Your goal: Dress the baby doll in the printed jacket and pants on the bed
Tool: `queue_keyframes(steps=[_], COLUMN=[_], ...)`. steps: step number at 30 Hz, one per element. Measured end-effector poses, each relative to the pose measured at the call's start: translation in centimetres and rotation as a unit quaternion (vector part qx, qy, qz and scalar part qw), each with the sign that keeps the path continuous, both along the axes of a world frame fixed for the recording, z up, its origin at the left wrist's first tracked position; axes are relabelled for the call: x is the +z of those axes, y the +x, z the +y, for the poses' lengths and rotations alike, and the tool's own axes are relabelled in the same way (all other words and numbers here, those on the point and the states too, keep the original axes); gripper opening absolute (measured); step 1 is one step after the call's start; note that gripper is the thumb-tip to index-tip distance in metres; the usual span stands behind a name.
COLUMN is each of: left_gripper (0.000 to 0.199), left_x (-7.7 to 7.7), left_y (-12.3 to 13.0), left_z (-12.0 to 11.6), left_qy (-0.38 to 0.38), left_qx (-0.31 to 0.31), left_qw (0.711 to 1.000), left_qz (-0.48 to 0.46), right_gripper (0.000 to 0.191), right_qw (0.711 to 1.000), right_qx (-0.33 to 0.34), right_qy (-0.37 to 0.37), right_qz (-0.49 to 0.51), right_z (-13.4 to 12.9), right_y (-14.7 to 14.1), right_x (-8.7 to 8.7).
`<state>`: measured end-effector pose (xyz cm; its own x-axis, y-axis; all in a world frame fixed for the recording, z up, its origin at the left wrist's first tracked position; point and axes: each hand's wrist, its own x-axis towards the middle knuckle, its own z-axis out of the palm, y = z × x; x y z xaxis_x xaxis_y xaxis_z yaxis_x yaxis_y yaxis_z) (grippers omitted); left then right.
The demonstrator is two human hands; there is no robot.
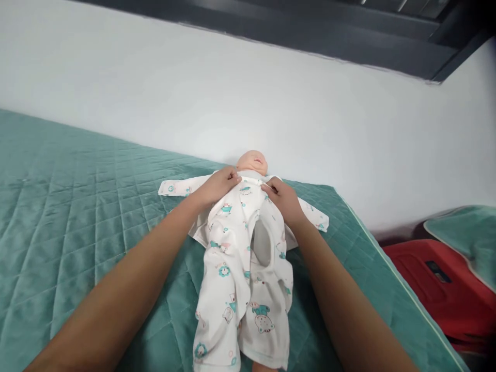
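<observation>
A baby doll (252,159) lies on its back, its head near the wall. White printed pants (228,258) cover its legs and reach up over the chest, with an oval opening between the legs. Under them a matching white shirt (316,217) has its sleeves spread out to both sides. My left hand (220,184) pinches the pants' waistband at its left end, just below the doll's head. At the right end of the waistband, my right hand (284,199) has its fingers closed on the fabric.
A green quilted cover (77,217) lies under the doll, its edge running down the right side. Beyond that edge are a red case (437,289) and more green cloth (468,235). A white wall (155,88) stands behind, below a dark frame (310,31).
</observation>
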<state>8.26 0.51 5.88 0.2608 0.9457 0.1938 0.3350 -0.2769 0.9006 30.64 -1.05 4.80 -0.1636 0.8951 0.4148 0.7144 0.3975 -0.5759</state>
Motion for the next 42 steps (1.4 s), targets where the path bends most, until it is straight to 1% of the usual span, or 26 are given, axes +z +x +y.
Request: queue_keyframes(steps=[2,4,6,9,11,14,17,19,21,24,27,30,32,35,38,40,42], left_gripper=[0.020,0.020,0.022,0.025,0.025,0.025,0.028,0.029,0.028,0.025,0.026,0.028,0.027,0.026,0.019,0.015,0.016], left_x=[-0.3,-0.6,-0.7,-0.9,-0.9,-0.6,-0.4,-0.6,-1.0,-1.5,-1.9,-2.5,-3.0,-3.7,-3.5,-2.8,-2.0], left_y=[0.0,0.0,-0.1,-0.5,-1.1,-2.1,-2.9,-3.2,-3.4,-3.3,-2.9,-2.6,-2.6,-2.6,-2.7,-2.9,-3.2], left_z=[0.8,0.9,0.6,-0.3,-1.1,-2.3,-3.5,-3.9,-4.0,-3.8,-3.3,-2.7,-2.2,-1.8,-2.0,-2.4,-2.8], left_qy=[-0.071,-0.113,-0.122,-0.111,-0.097,-0.078,-0.072,-0.071,-0.070,-0.059,-0.071,-0.095,-0.093,-0.083,-0.077,-0.072,-0.076], left_qx=[-0.008,-0.009,0.001,0.014,0.020,0.019,-0.006,-0.023,-0.031,-0.025,0.020,0.066,0.082,0.084,0.080,0.070,0.043], left_qw=[0.995,0.987,0.983,0.979,0.983,0.992,0.995,0.996,0.996,0.996,0.995,0.990,0.989,0.992,0.994,0.994,0.991], left_qz=[-0.065,-0.109,-0.140,-0.172,-0.157,-0.097,-0.062,-0.052,-0.050,-0.055,-0.065,-0.080,-0.076,-0.052,0.001,0.052,0.098], right_gripper=[0.031,0.032,0.033,0.029,0.024,0.020,0.019,0.021,0.025,0.030,0.029,0.027,0.026,0.022,0.020,0.020,0.021], right_qw=[0.999,0.997,0.992,0.985,0.984,0.984,0.983,0.980,0.977,0.974,0.970,0.966,0.961,0.947,0.940,0.945,0.953], right_qx=[0.000,0.001,-0.014,-0.026,-0.019,-0.010,-0.025,-0.041,-0.045,-0.028,0.011,0.067,0.102,0.136,0.144,0.136,0.128], right_qy=[-0.021,-0.032,-0.044,-0.046,-0.034,-0.009,0.013,0.003,-0.027,-0.078,-0.123,-0.153,-0.163,-0.185,-0.204,-0.202,-0.189], right_qz=[0.030,0.076,0.120,0.162,0.172,0.176,0.182,0.196,0.206,0.211,0.208,0.196,0.201,0.227,0.233,0.218,0.201], right_z=[1.3,1.9,1.8,0.6,-0.5,-2.3,-3.8,-4.4,-4.4,-3.9,-3.3,-3.3,-3.7,-4.3,-4.6,-4.6,-4.5], right_y=[0.2,0.3,0.5,0.7,0.9,1.2,1.4,1.5,1.6,2.2,3.2,4.0,4.2,4.3,4.3,4.3,4.2], right_x=[-0.5,-0.9,-1.3,-1.6,-1.8,-2.3,-2.8,-2.9,-2.9,-2.6,-2.3,-2.1,-1.8,-1.3,-1.0,-0.9,-1.0])
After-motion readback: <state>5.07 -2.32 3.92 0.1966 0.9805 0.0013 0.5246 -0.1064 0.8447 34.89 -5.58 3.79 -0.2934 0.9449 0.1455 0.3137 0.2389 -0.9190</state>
